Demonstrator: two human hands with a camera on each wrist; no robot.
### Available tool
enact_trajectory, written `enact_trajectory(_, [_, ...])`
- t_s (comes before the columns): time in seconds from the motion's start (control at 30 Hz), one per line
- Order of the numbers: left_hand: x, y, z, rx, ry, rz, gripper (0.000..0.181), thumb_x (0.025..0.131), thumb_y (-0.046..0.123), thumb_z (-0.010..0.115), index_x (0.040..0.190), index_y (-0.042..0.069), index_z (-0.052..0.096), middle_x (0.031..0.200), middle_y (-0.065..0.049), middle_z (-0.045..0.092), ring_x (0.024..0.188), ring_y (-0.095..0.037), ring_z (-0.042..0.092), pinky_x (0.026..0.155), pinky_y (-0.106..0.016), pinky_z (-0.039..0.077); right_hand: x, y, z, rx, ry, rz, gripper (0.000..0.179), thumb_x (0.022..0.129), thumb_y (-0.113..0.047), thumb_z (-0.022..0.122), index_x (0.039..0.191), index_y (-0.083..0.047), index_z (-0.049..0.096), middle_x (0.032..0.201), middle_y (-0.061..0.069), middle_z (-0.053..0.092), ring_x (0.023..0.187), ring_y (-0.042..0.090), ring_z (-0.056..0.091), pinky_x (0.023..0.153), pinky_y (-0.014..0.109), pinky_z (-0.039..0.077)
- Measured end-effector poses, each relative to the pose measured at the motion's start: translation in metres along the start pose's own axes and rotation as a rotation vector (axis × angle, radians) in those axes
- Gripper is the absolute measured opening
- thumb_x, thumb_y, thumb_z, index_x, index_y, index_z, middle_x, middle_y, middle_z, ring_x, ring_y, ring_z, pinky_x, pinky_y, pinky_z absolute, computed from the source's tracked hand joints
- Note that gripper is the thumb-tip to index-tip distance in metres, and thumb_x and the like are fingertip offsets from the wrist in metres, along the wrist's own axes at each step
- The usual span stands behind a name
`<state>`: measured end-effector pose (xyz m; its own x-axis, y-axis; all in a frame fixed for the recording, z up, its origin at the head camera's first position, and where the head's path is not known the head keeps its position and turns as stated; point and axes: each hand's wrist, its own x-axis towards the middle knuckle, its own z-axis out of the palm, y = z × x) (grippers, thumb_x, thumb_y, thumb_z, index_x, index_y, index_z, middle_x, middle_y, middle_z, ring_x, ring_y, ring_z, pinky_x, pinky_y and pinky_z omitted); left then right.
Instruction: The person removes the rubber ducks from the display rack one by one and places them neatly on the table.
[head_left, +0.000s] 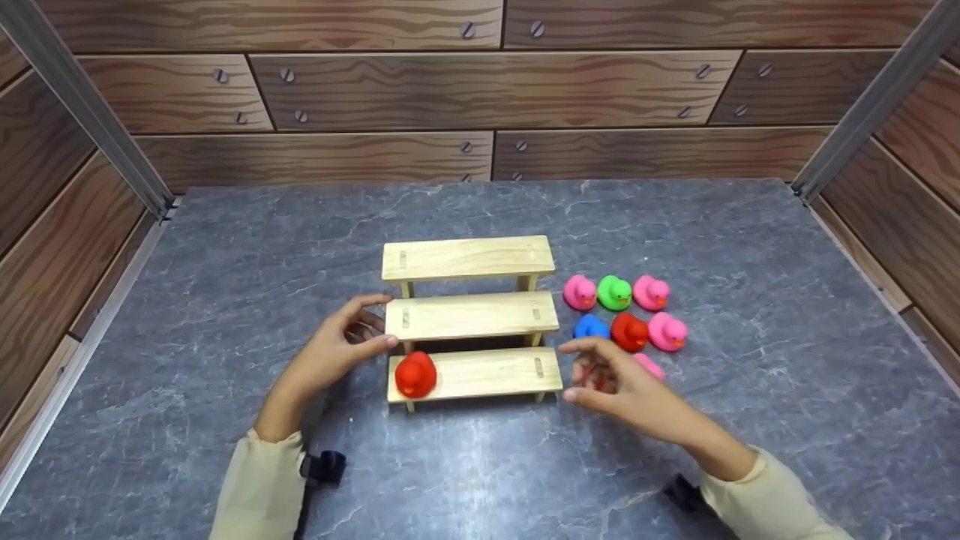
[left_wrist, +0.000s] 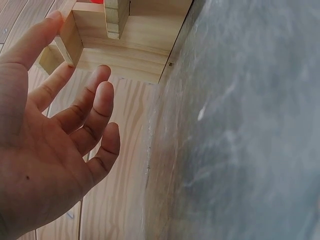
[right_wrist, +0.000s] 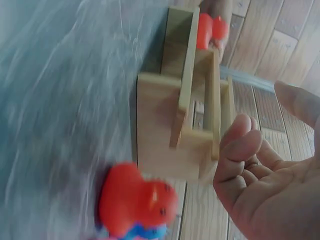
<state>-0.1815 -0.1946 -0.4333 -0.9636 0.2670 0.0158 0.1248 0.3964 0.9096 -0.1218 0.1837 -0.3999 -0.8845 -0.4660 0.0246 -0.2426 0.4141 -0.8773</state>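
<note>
A three-step wooden stand (head_left: pixel 472 315) stands mid-table, with a red rubber duck (head_left: pixel 415 375) on the left end of its lowest step. My left hand (head_left: pixel 326 349) holds the middle step's left end, thumb at the front corner and index finger at the back; its other fingers curve loosely below in the left wrist view. Off the lowest step's right end, my right hand (head_left: pixel 626 386) hovers with fingers loosely bent and nothing held. Below it another red duck (right_wrist: pixel 132 200) sits on the table, mostly hidden by the hand in the head view.
Right of the stand sit more ducks in rows: a green duck (head_left: pixel 615 292), a blue duck (head_left: pixel 591 327), a red duck (head_left: pixel 629 331) and several pink ducks (head_left: pixel 667 331). Wood-patterned walls (head_left: pixel 495 90) enclose the grey marbled table (head_left: pixel 225 300) at the back and sides.
</note>
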Motion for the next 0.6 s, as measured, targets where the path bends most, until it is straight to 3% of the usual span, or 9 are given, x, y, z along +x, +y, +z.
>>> enact_trajectory(0.27, [0.001,0.002,-0.001,-0.002,-0.004,0.008,0.055,0.086,0.018,0.073,0.136,0.009,0.051,0.106,-0.018,0.063,0.083,-0.017,0.055,0.075,-0.028,0.044,0.010,-0.008,0.024,0.045,-0.021,-0.066,0.048,0.087,-0.014,0.071,0.127,0.002,0.050,0.094,0.011,0.055,0.074,0.004,0.050,0.065,0.018,0.044])
enact_trajectory(0.6, [0.000,0.001,0.000,-0.008,-0.002,0.010,0.055,0.085,0.017,0.073,0.135,0.009,0.051,0.106,-0.018,0.063,0.083,-0.017,0.055,0.074,-0.026,0.044,0.026,-0.019,0.047,0.104,-0.018,-0.065,0.047,0.087,-0.014,0.072,0.125,0.001,0.050,0.095,0.012,0.053,0.074,0.005,0.050,0.065,0.017,0.043])
